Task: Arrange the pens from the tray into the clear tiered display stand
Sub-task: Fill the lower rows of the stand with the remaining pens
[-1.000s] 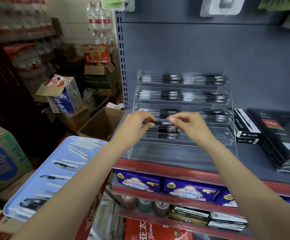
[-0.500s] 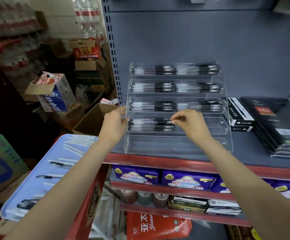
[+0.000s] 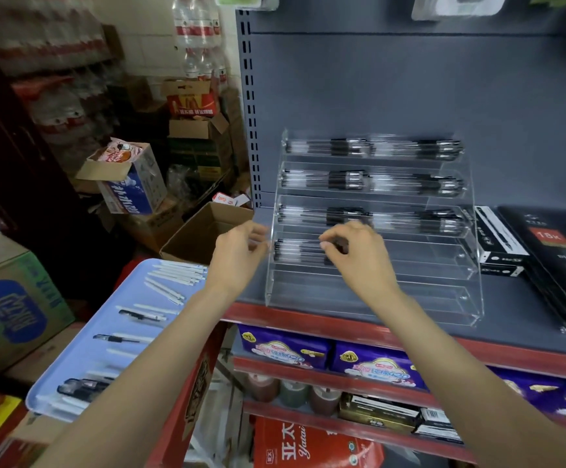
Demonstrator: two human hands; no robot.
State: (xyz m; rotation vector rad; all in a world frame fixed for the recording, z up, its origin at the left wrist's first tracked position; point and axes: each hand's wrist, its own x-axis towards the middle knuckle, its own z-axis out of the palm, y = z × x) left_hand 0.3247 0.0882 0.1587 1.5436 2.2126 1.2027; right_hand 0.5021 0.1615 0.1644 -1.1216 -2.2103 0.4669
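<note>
Pens (image 3: 133,336) wait loose on my blue tray (image 3: 72,373) at about eight o'clock, nearest to me, most lying roughly crosswise with a white bundle (image 3: 177,275) fanned at its far end. My left hand (image 3: 237,255) sits closest to that tray, just off the left wall of the clear tiered display stand (image 3: 373,298), fingers loosely curled; motion blur keeps me from telling whether they pinch anything. My right hand (image 3: 356,255) is at twelve o'clock over the fourth tier, fingertips (image 3: 325,243) drawn together on or just above the black pens (image 3: 298,253) lying there, long axis left to right along the slot. I judge these are being squared up. Right of that bundle the same tier is bare, and the bottom tier below holds nothing, so open room lies toward three o'clock. Farther back, three upper tiers each carry two bundles. Black boxed stock (image 3: 498,244) stands just beside the stand's right wall.
</note>
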